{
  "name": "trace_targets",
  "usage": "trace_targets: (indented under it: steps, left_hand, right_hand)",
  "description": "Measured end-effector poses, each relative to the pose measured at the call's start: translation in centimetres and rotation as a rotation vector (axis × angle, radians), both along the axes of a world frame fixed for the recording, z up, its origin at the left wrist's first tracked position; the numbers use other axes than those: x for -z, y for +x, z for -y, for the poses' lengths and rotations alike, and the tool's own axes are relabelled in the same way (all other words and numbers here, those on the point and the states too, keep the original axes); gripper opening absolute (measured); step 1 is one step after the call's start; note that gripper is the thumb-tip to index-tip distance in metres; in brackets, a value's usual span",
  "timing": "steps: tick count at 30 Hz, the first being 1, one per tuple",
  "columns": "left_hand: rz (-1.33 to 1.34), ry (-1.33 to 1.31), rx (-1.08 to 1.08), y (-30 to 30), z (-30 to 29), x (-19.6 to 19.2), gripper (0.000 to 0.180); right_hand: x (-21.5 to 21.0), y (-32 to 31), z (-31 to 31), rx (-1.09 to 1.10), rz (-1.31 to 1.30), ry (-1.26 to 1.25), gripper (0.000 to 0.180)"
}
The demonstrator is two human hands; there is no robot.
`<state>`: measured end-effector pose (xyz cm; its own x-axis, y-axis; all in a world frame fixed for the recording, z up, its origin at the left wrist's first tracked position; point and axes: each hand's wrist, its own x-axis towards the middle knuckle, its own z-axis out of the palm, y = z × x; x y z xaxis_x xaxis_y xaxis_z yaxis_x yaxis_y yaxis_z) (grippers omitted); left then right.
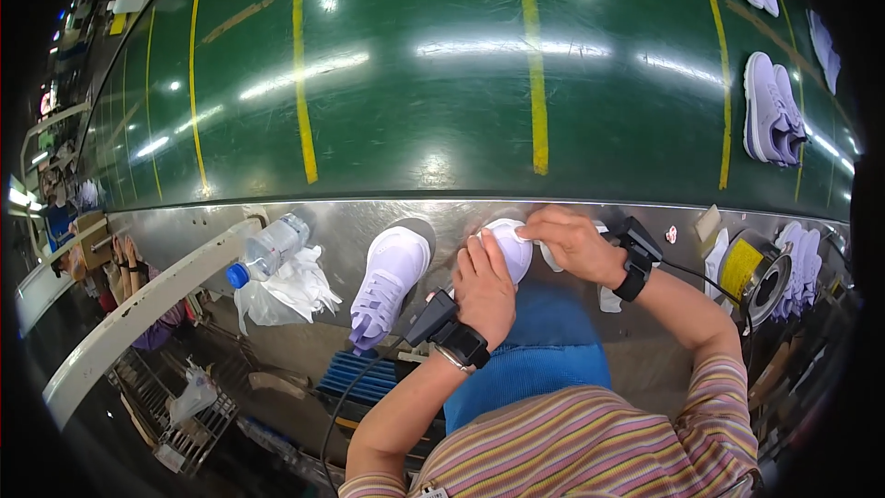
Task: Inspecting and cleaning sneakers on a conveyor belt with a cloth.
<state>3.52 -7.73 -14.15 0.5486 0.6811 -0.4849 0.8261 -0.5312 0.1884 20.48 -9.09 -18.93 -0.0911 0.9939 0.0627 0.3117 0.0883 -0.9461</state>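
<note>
A lavender sneaker with a white sole lies toe-away on the metal ledge in front of me. My left hand grips it, fingers laid over its upper and hiding much of it. Against the right side of its toe, my right hand is closed in a pinch. A bit of white cloth shows below those fingers and at their tips. To the left, a matching sneaker sits on the ledge with its toe away from me, touched by neither hand.
Beyond the metal ledge runs a green conveyor belt with yellow lines, carrying sneakers at right. Left are a clear bottle, white crumpled material and a pale metal bar. A round metal container and purple-white shoe parts are right.
</note>
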Motion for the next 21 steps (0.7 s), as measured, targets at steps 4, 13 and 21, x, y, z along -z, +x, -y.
trace_targets:
  steps: [4,13,21]
  left_hand:
    - [0.005,-0.008,-0.005,0.2,-0.1,-0.1,0.084]
    - [0.056,-0.076,-0.049,-0.1,-0.3,-0.3,0.088]
    - [0.054,-0.051,-0.02,0.0,-0.3,-0.2,0.089]
  right_hand:
    - [0.1,0.2,-1.9,-0.081,0.03,-0.023,0.022]
    - [-0.3,0.3,1.0,0.17,-0.058,-0.22,0.012]
    - [-0.2,-0.4,-3.4,0.057,-0.171,-0.461,0.009]
